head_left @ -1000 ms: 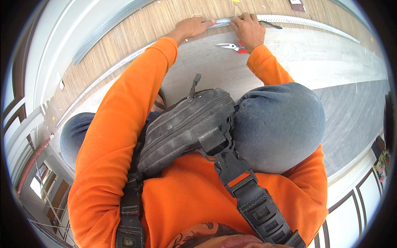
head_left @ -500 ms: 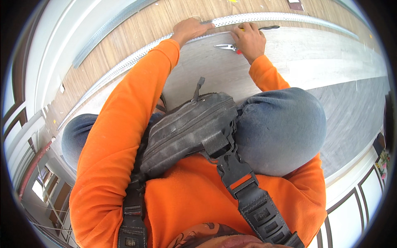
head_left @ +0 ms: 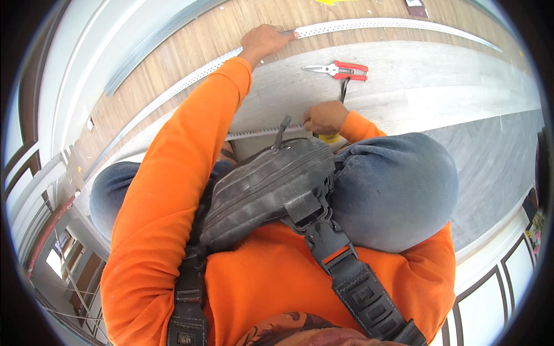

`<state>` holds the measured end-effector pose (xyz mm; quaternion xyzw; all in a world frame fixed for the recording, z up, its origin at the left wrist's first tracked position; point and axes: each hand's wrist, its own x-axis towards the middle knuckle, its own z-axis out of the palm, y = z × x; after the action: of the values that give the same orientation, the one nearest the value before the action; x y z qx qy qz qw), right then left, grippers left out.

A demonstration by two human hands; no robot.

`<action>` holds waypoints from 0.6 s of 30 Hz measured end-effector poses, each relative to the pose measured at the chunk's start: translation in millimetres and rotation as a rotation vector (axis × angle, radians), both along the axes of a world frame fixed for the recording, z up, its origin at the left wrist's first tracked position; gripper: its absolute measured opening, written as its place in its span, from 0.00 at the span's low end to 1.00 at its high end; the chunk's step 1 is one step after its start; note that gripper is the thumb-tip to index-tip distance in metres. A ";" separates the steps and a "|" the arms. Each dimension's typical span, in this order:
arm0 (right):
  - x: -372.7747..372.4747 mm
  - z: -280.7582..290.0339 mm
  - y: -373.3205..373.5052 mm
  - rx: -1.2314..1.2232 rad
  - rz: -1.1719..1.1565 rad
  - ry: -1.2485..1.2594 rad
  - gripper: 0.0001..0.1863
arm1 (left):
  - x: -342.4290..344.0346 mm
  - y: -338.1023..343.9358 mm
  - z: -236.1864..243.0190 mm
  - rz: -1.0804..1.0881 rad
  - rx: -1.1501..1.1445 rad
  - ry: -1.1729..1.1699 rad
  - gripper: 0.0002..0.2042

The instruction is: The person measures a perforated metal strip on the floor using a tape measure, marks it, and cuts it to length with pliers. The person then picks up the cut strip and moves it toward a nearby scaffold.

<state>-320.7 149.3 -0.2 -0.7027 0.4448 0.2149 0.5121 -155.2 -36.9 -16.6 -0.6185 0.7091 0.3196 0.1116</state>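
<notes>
A long white perforated strip (head_left: 358, 24) is bowed by the lens across the upper part of the frame, from the left, beneath the orange sleeve (head_left: 179, 167), to the upper right. It is seen to be thin and pale, with rows of small holes along it; no cut can be made out on the parts that show. It is laid over a wood-toned surface (head_left: 231, 26) and is held, at upper centre, by the left hand (head_left: 266, 43), whose fingers are pressed together and closed on it; how the thumb is set cannot be told.

As far as can be judged, a length of tape has been drawn out and no cutting is under way. The marked blade (head_left: 254, 133) is stretched near the centre of the frame, partly hidden by the black pouch (head_left: 265, 190), well apart from the strip. By the right hand (head_left: 325, 117) the yellow tape measure (head_left: 330, 138) is held with fingers curled; the fingertips are hidden. Its dark strap (head_left: 345, 89) is seen just above that hand.

Red-handled snips (head_left: 336, 70) are left unheld on the pale planks (head_left: 421, 69), between strip and right hand. At upper left, a grey metal length (head_left: 147, 52) is seen, touched by neither hand.
</notes>
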 end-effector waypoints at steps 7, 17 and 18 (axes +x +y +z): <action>-4.7 -21.2 7.9 0.208 0.168 -0.188 0.18 | 0.2 -34.9 10.7 -0.066 0.052 -0.090 0.35; -52.4 20.4 -17.7 0.222 -0.003 -0.014 0.16 | 12.3 -39.8 2.4 0.007 0.002 -0.003 0.34; -56.2 16.7 -14.2 0.239 -0.029 -0.048 0.15 | 10.5 -38.4 4.1 0.016 0.006 0.003 0.34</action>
<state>-376.9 135.0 16.4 -0.6350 0.4139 0.2421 0.6057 -144.7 -75.4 -12.6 -0.6235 0.7033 0.3234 0.1098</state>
